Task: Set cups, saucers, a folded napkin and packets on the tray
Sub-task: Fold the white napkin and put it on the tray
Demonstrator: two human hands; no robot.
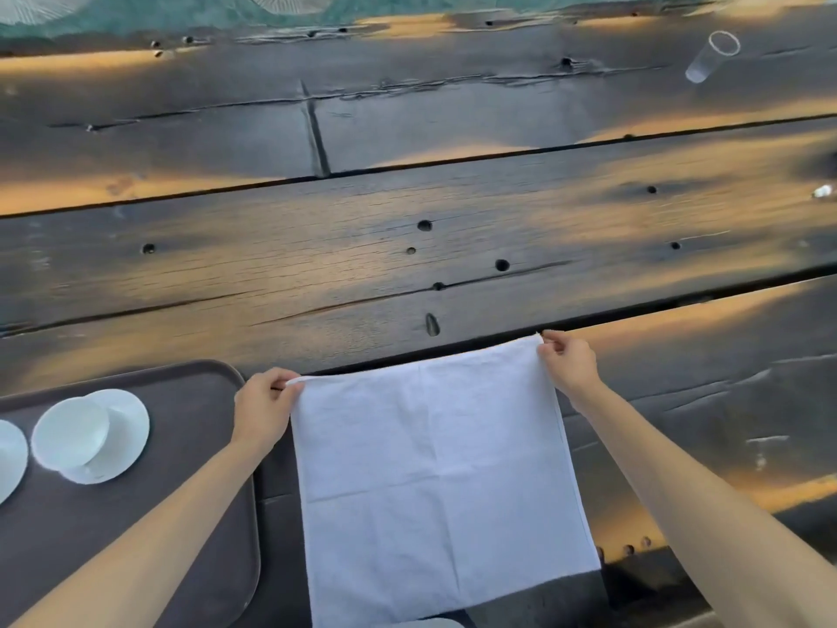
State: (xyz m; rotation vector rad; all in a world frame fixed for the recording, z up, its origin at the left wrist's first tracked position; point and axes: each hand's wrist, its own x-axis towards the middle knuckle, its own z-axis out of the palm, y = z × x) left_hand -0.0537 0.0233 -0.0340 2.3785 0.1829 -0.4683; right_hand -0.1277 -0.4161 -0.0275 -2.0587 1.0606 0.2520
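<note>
A white cloth napkin (435, 469) lies spread flat and unfolded on the dark wooden table, right of the tray. My left hand (262, 410) pinches its far left corner. My right hand (566, 362) pinches its far right corner. The dark brown tray (199, 446) sits at the lower left. On it a white cup (72, 439) leans tilted on a white saucer (131, 428). The edge of another white saucer (9, 460) shows at the frame's left border. No packets are visible.
The table is made of rough dark planks (407, 219) with cracks, gaps and holes. A clear plastic cup (711, 56) stands at the far right. A small white object (822, 191) lies at the right edge. A patterned teal surface runs beyond the table's far side.
</note>
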